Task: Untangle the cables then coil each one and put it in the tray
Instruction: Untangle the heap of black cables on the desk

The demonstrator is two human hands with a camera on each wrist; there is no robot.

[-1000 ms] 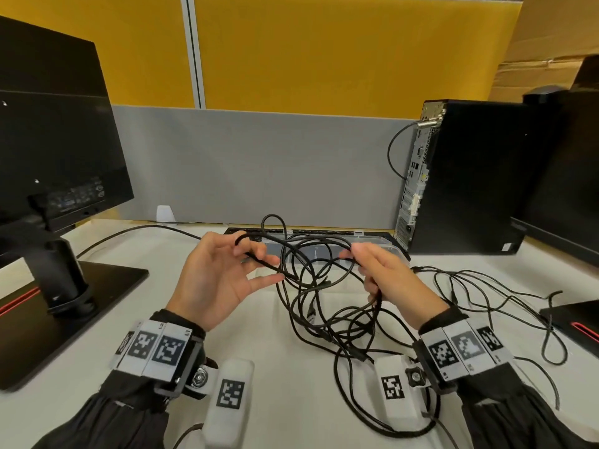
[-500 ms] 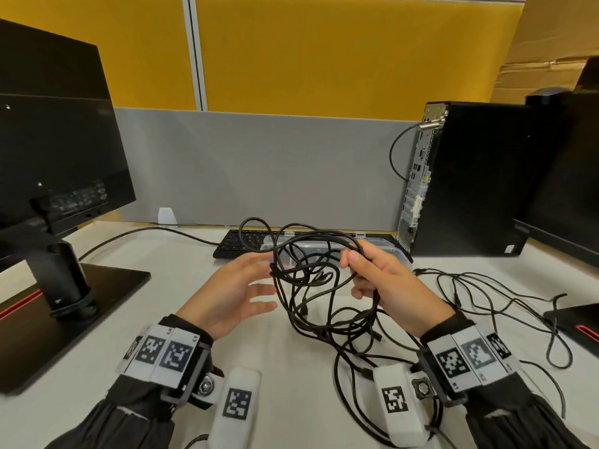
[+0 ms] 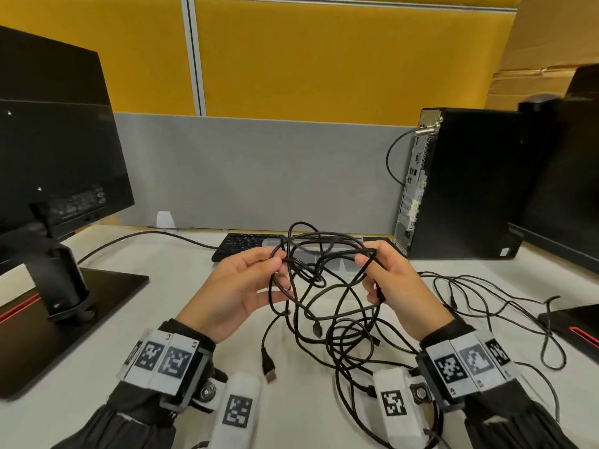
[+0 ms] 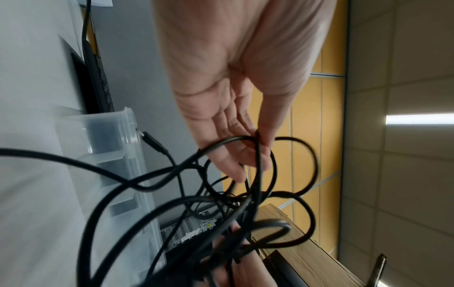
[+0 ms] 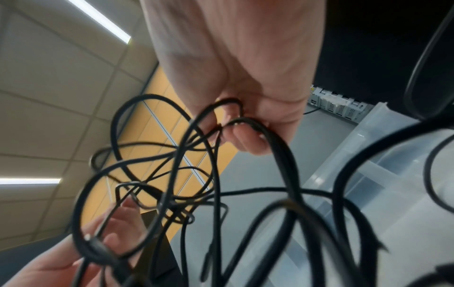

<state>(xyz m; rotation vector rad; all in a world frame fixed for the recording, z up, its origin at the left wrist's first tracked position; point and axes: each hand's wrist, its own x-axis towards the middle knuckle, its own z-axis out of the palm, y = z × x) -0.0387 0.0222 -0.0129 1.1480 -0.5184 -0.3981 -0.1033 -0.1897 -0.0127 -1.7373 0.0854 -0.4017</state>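
A tangle of black cables (image 3: 324,286) hangs between my two hands above the white desk, and its lower loops lie on the desk. My left hand (image 3: 280,265) pinches a strand at the tangle's upper left; the left wrist view shows the thumb and fingers (image 4: 264,143) on that strand. On the tangle's right side, my right hand (image 3: 366,273) grips several strands with curled fingers (image 5: 248,141). A USB plug (image 3: 269,372) dangles low near the left wrist. The clear plastic tray (image 4: 127,155) stands just behind the hands, in front of the keyboard.
A black monitor (image 3: 58,157) on a wide base (image 3: 97,306) fills the left. A keyboard (image 3: 246,246) and a grey partition lie behind. A PC tower (image 3: 460,183) stands at the right, with thin cables (image 3: 486,303) spread on the desk beside it.
My left hand let go of a loop, hung open beside the tangle, and now pinches a strand again. The right hand kept its grip and lifted the tangle a little.
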